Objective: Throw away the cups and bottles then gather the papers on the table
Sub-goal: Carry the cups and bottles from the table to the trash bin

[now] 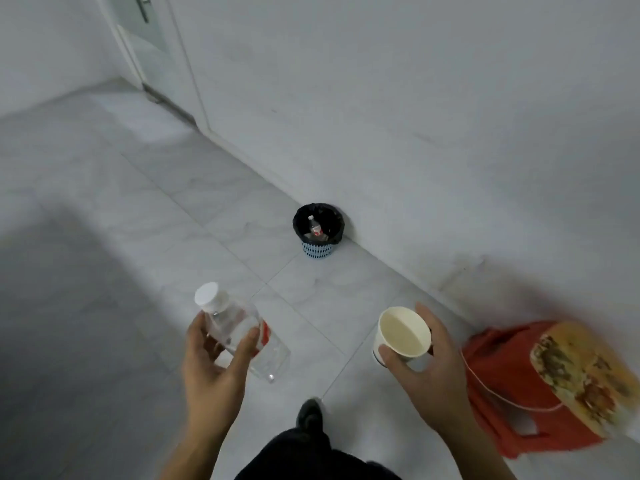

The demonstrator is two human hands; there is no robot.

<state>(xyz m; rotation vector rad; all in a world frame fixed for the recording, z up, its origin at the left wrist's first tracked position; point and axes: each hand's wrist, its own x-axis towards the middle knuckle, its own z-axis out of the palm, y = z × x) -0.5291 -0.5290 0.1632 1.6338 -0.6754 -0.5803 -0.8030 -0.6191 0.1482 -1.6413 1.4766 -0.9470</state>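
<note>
1. Left hand (214, 355): fingers and thumb curl round a clear plastic bottle (239, 330) with a white cap. It is held tilted, cap up and away from the body.
2. Right hand (426, 375): thumb and fingers grip a white paper cup (403, 336) by its wall. The mouth faces the camera and the cup appears empty.
3. Target: a small bin (318, 228) with a black liner stands on the floor against the wall, well ahead of both hands. One discarded bottle (314, 226) already lies inside.
4. Step in hand, by judgement: carrying both items to the bin. The opening is narrow, so a close approach and a release directly above the rim, one item at a time, would be surer than a toss. The light cup could bounce off the liner's edge.
5. Surface: pale marbled floor tiles (121, 209), with one dark shoe (309, 415) stepping forward.
6. Room: a plain white wall (415, 116) and a door (145, 39) at upper left. A red bag (498, 382) lies at right, blurred. The table and papers are out of view.
</note>
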